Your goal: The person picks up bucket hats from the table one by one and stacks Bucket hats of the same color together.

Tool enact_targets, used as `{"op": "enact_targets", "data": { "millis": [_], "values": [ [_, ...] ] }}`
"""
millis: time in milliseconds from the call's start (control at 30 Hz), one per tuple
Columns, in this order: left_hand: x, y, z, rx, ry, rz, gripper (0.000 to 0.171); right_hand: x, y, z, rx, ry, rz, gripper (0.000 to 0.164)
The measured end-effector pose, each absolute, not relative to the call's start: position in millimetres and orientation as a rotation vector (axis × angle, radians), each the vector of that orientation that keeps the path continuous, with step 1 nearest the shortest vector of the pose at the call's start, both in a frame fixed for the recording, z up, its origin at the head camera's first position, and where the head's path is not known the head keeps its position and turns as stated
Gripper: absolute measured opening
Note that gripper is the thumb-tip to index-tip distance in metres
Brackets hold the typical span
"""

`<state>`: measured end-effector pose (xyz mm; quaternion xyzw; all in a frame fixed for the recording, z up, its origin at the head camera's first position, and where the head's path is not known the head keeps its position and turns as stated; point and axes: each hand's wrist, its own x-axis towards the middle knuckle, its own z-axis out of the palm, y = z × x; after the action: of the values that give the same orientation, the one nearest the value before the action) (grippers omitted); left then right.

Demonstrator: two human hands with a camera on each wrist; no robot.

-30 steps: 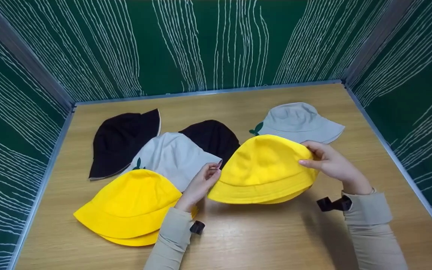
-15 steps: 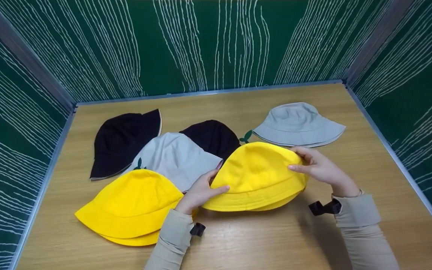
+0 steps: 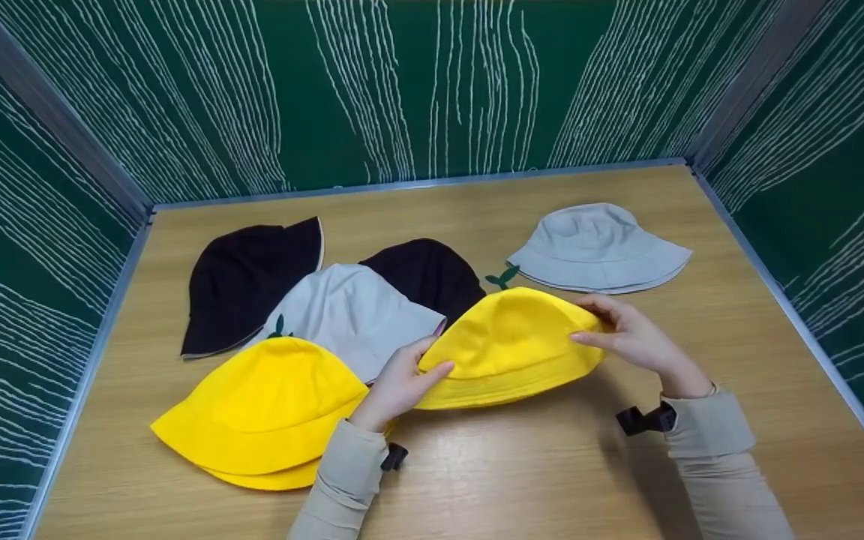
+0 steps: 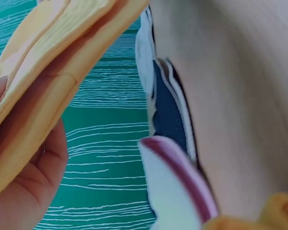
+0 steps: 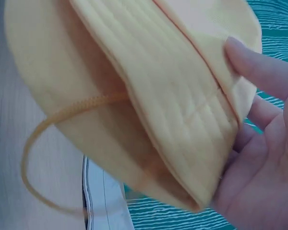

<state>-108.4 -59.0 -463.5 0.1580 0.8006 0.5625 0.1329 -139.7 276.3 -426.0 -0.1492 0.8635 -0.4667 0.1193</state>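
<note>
Here, left grip [image 3: 400, 381] and right grip [image 3: 633, 336] hold a raised yellow hat [image 3: 516, 341] (sprout [image 3: 508, 276] atop).

Wht-lined grn walls [image 3: 418, 90] edge wood tbl [image 3: 507, 472].

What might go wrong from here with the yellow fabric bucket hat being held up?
The thin, looped yellow cord hangs loose from the held yellow fabric bucket hat and might get trapped beneath it when lowered. Lowering it leftward could also disturb the pale grey fabric bucket hat lying close by.
</note>
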Motion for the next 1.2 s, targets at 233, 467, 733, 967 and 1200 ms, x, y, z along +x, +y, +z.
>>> {"op": "enact_targets", "data": {
  "millis": [233,467,733,967,1200],
  "values": [
    [-103,-67,-449,0.498,2.346,1.553,0.040,-141,289,-442,-0.466,2.547,-1.512,0.064],
    [-102,-79,-442,0.509,2.311,1.548,0.041,-138,292,-455,-0.421,2.403,-1.437,0.072],
    [-99,-97,-437,0.504,2.308,1.497,0.042,-138,281,-469,-0.620,2.170,-1.446,0.042],
    [-94,-121,-430,0.424,2.364,1.402,0.043,-135,254,-469,-0.675,2.161,-1.377,0.030],
    [-92,-152,-426,0.375,2.516,1.292,0.041,-134,217,-464,-0.695,2.164,-1.363,0.028]
  ]
}}
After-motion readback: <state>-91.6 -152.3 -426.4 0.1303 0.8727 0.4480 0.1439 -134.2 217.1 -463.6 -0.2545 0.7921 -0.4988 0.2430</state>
